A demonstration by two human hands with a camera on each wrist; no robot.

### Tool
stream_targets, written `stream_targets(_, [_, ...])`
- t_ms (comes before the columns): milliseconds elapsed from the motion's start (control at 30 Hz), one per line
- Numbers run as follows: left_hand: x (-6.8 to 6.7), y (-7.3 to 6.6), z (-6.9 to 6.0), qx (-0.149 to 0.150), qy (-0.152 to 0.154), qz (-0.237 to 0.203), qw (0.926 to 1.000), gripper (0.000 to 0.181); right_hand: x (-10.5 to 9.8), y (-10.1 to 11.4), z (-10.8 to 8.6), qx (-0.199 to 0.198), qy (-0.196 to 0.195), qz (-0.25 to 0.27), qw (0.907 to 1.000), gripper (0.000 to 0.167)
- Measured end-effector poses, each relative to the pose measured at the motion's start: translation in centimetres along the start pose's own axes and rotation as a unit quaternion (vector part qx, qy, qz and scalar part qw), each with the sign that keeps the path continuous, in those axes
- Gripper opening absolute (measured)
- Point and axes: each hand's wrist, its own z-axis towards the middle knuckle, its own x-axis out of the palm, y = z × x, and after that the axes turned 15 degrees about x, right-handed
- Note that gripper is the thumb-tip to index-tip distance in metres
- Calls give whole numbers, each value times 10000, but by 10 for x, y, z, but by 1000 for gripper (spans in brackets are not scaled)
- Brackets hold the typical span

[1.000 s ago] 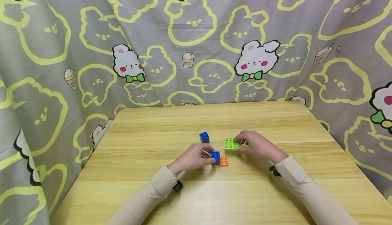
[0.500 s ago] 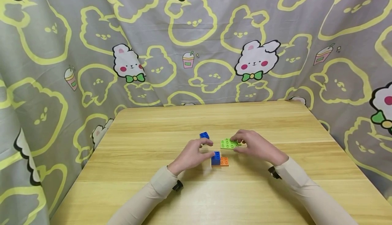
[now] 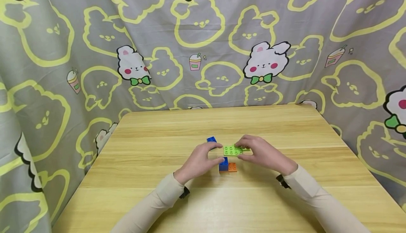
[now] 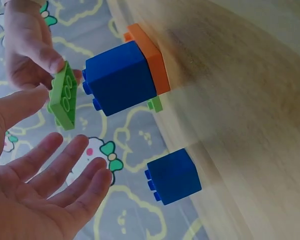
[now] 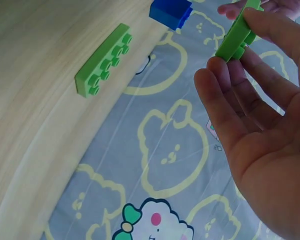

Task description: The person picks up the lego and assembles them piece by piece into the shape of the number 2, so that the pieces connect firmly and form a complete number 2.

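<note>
Head view: square blue plastic brick's [image 4: 121, 77] already on the flat orange plastic plate [image 3: 233, 167]. Right hand [image 3: 264, 153] pinches a flat lime-green plastic plate [image 3: 230, 151] over near the orange, unattached; left hand's [image 3: 198, 162] fingers are spread, empty. Loose blue plastic cube [image 4: 175, 177] and oblong green plastic plate [image 5: 102, 62] (both unused, I reckon) sit beyond the orange.

Near table [image 3: 222, 204] gives passage; blue brick [image 3: 223, 166] obstructs beyond.
</note>
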Motion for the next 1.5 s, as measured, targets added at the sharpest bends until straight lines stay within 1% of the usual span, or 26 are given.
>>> stream_targets(200, [1,-2,0,273,-98,39,9996,43,1,6,-3,-105,44,1,9999,30])
stream_targets(300, [1,-3,0,405,-94,100,9991,40,2,8,-4,-112,72,38,9999,30])
stream_targets(400, [1,-4,0,476,-68,187,9987,38,3,10,-4,-107,105,76,9999,29])
stream_targets(700, [-1,-4,0,464,52,308,9984,33,4,13,-5,-122,145,79,9998,29])
stream_targets(967, [-2,1,0,463,147,392,9980,33,6,13,-4,-193,192,73,9996,29])
stream_targets(1200, [-1,5,-1,466,241,295,9982,31,11,13,-3,-167,281,104,9994,28])
stream_targets(1500, [1,8,-1,455,350,337,9978,30,16,11,-2,-179,302,105,9993,27])
